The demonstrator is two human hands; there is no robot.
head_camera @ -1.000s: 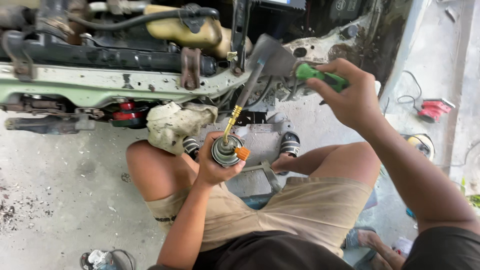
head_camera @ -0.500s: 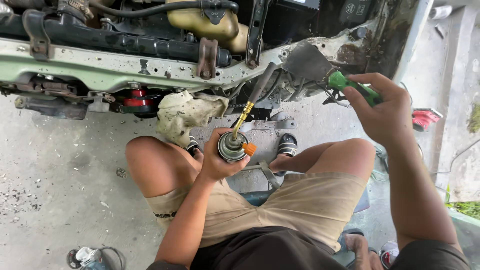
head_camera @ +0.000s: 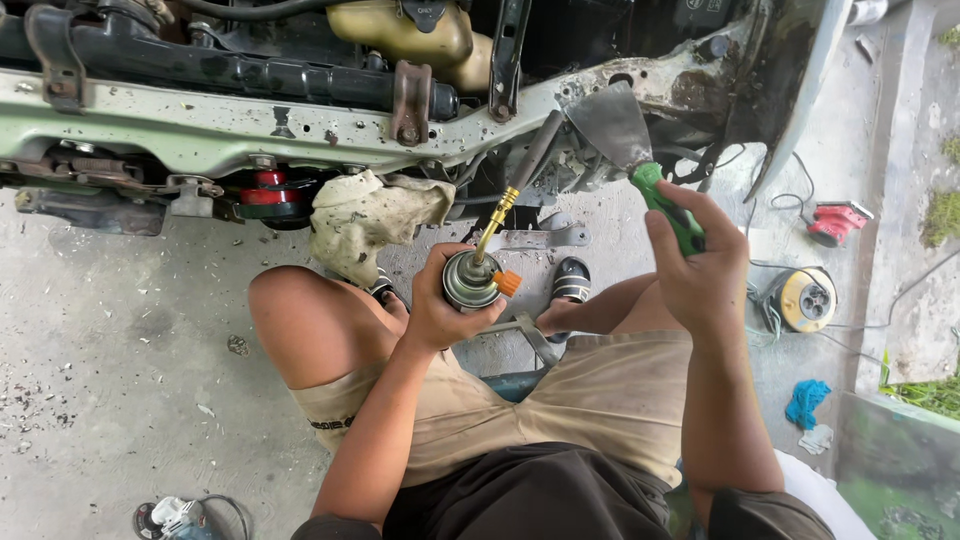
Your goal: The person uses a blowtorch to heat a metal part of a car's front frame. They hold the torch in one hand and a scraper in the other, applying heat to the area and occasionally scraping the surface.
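Observation:
My left hand [head_camera: 440,310] grips a small gas torch canister [head_camera: 470,280] with an orange knob; its brass neck and dark nozzle [head_camera: 525,165] angle up toward the pale green car frame [head_camera: 200,125]. My right hand [head_camera: 700,270] holds a scraper by its green handle [head_camera: 668,208], the wide metal blade [head_camera: 612,125] resting near the worn, rusty frame corner. I am squatting in front of the car, knees apart, in tan shorts.
A dirty cloth [head_camera: 365,220] hangs from the frame beside a red part [head_camera: 262,190]. On the concrete at right lie a red power tool [head_camera: 835,222], a yellow cable reel [head_camera: 808,298] and a blue rag [head_camera: 806,400]. An angle grinder [head_camera: 170,518] lies at lower left.
My right hand with the scraper has drawn back from the frame, down and to the right. The torch in my left hand stays aimed at the same spot.

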